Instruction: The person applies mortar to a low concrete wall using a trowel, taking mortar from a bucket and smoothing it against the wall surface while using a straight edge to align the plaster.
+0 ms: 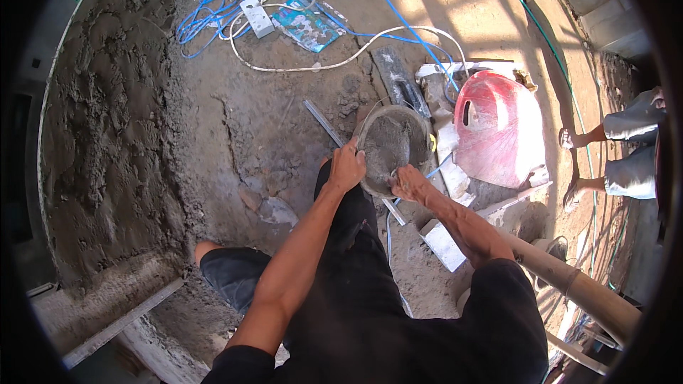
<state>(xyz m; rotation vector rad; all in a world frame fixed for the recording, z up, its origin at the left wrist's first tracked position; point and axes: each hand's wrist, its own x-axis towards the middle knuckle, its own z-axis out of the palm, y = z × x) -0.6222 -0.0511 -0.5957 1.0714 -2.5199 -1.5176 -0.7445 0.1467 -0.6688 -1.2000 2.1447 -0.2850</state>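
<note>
A round bucket [369,122] stands in front of me, with wet grey mortar [384,144] inside. My left hand [347,166] is closed on its left rim. At the near right rim my right hand [411,185] is closed, and whatever lies inside its fingers is hidden. A thin metal bar [321,121] runs along the ground and passes beneath the bucket. Just beyond the bucket lies a long flat plastering float [393,75] with a dark handle, smeared with mortar.
A dusty red plastic piece [494,128] with a handle slot lies to the right, near a white block [442,244]. Bamboo pole [580,286] crosses at lower right. Blue cable [206,25] and a white power strip [257,17] lie ahead. Another person's legs [629,146] stand at far right.
</note>
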